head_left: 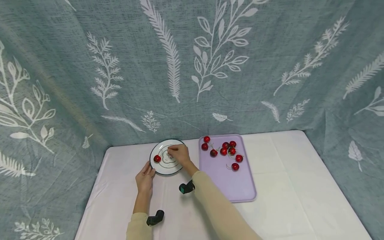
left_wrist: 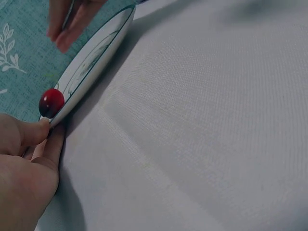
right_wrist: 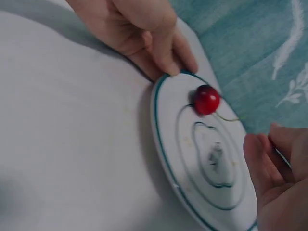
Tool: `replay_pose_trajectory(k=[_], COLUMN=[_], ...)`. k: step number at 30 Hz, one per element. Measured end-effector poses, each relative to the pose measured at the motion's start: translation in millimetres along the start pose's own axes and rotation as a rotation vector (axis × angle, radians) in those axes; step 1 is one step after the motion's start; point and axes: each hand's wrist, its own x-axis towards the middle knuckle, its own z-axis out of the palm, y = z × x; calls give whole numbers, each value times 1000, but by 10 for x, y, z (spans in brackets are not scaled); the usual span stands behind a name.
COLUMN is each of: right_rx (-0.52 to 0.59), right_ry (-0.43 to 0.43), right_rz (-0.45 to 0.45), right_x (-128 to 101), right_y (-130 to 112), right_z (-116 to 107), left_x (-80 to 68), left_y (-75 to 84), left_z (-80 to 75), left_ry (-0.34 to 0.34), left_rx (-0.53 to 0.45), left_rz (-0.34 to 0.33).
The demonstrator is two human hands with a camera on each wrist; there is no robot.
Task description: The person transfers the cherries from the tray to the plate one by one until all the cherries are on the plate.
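A white plate (head_left: 163, 170) with a dark green rim and a line drawing in its middle is at the table's far left. One red cherry (right_wrist: 206, 100) with a thin green stem lies on it, near the rim. My left hand (head_left: 144, 180) pinches the plate's near left edge, thumb on the rim and fingers at its underside, close to the cherry. Over the plate is my right hand (head_left: 180, 154), its lightly bent fingers pointing down. In the right wrist view its fingertips (right_wrist: 251, 140) are a little apart from the stem's end, with nothing seen between them.
To the right stands a lilac tray (head_left: 227, 186) with several red cherries (head_left: 232, 151) grouped toward its far end. A white cloth covers the table (head_left: 279, 186). Behind it hangs a blue-green curtain (head_left: 180, 110) with white leaf prints. Both wrists wear small black cameras (head_left: 155, 218).
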Motion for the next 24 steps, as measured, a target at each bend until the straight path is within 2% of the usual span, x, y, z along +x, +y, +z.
replay_pose_trajectory(k=[11, 17, 24], right_rx=[-8, -91, -156], right_ry=[-95, -145, -149], right_rz=[-100, -233, -305], right_x=[-33, -104, -173], right_y=[-206, -364, -420], right_z=[-235, -325, -469], left_x=[32, 39, 46], left_y=[-34, -44, -49], left_z=[13, -2, 3], left_ry=[19, 16, 11], left_rx=[3, -3, -13], left_rz=[-9, 0, 3])
